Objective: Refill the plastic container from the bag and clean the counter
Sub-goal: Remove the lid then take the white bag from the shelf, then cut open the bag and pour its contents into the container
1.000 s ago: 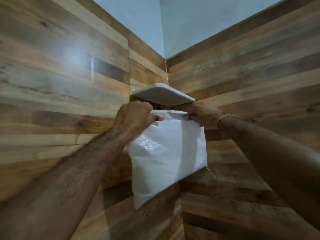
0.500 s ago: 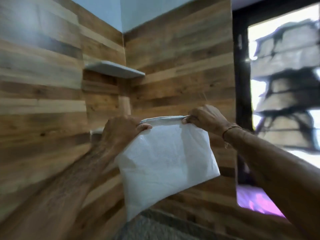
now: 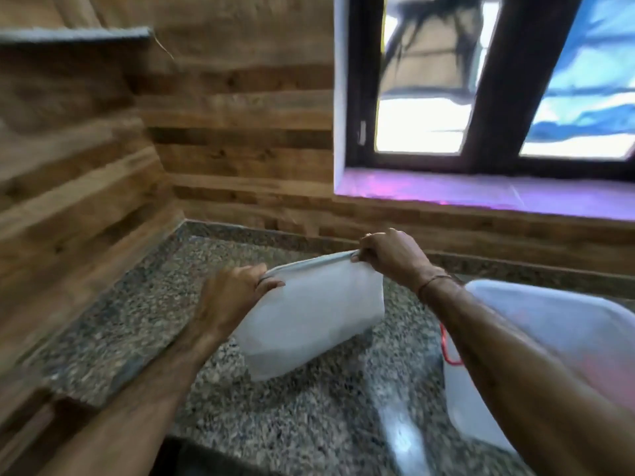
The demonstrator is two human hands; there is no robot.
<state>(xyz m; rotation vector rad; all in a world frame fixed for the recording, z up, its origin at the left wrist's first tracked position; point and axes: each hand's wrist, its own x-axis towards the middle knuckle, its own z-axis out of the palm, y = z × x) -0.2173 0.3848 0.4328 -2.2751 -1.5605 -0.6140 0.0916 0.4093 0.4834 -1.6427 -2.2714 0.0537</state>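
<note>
Fingers [image 3: 271, 281] of the left hand [image 3: 226, 300] and right hand [image 3: 388, 257] each pinch a top corner of the white bag [image 3: 309, 317], held just above the speckled surface [image 3: 137, 321]. Plastic container [image 3: 584, 341] sits right beside it. Looks like pouring and wiping are both still to do.

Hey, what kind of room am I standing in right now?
Most likely a home kitchen corner. A speckled granite counter meets wood-look walls, a window sits above it, and your left hand and right hand hold a white bag beside a plastic container.
</note>
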